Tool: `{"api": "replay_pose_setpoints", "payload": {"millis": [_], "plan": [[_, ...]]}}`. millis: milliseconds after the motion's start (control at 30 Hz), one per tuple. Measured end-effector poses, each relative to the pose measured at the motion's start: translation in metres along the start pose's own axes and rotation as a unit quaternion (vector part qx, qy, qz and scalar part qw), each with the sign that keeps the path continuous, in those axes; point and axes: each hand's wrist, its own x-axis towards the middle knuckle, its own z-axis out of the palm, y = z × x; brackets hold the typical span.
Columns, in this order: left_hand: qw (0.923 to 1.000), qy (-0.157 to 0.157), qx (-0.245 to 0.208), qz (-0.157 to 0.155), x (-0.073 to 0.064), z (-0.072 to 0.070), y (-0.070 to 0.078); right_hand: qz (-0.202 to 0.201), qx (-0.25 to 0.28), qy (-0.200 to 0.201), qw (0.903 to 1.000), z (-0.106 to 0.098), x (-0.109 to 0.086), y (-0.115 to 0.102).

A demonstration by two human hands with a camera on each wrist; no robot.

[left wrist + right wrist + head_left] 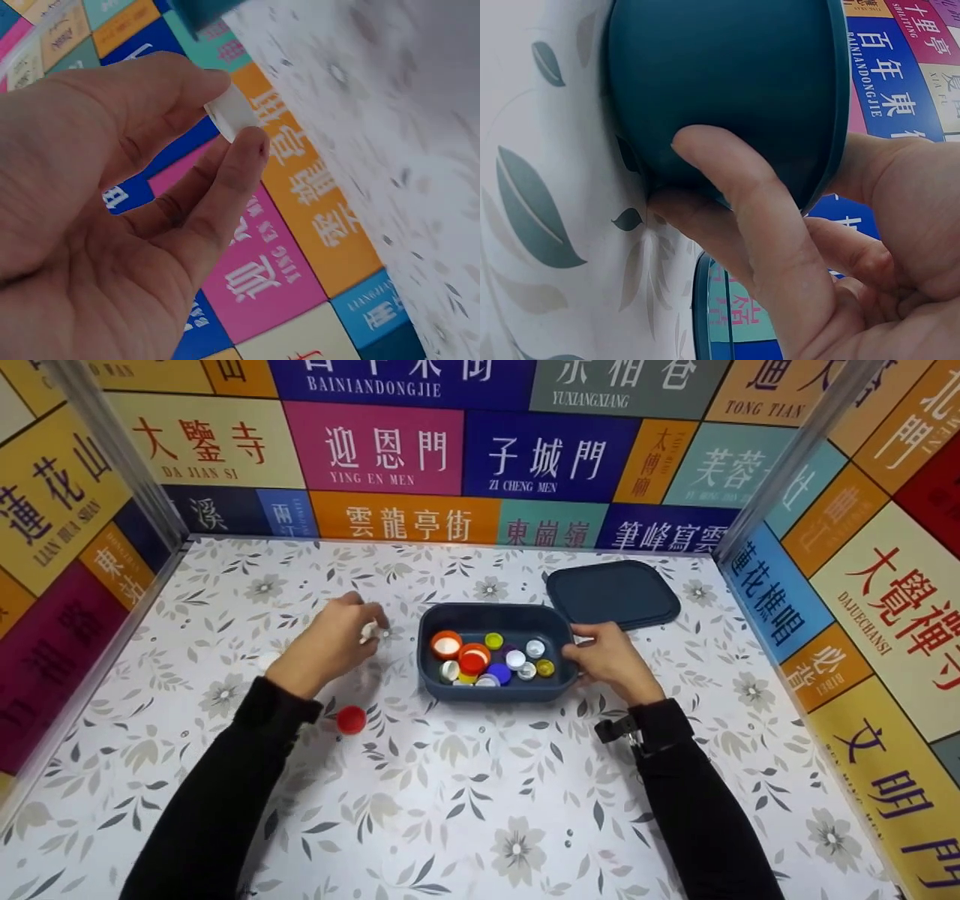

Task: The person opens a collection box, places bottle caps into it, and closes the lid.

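Observation:
My left hand (pixel 330 649) is over the table, left of a dark blue box. Between its thumb and a fingertip it pinches a white bottle cap (pixel 234 112), seen edge-on in the left wrist view. The box (pixel 499 692) holds several bottle caps in orange, red, white, blue and yellow. My right hand (pixel 611 660) grips the box's right end, with fingers against the outer wall (pixel 727 67) and the thumb at the rim. A red cap (pixel 351 720) lies on the table near my left wrist. Another white cap (pixel 267 661) is partly hidden behind that wrist.
A dark blue lid (pixel 613 594) lies flat on the table behind the box, to the right. The table has a white floral cover (pixel 480 810). Colourful printed panels (pixel 375 450) wall in the back and both sides.

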Motion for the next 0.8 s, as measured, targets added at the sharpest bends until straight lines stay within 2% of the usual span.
{"api": "replay_pose_setpoints", "payload": {"millis": [400, 567, 800], "plan": [[0.9974, 0.012, -0.022, 0.068, 0.014, 0.013, 0.051, 0.006, 0.004, 0.002, 1.0, -0.002, 0.001, 0.0], [0.9953, -0.006, -0.037, 0.09, 0.017, 0.02, 0.067, 0.005, 0.01, -0.004, 0.9999, -0.001, 0.001, 0.001], [0.9929, -0.033, -0.044, 0.105, 0.024, 0.032, 0.083, 0.008, 0.008, -0.001, 0.9999, -0.001, 0.001, 0.0]]}}
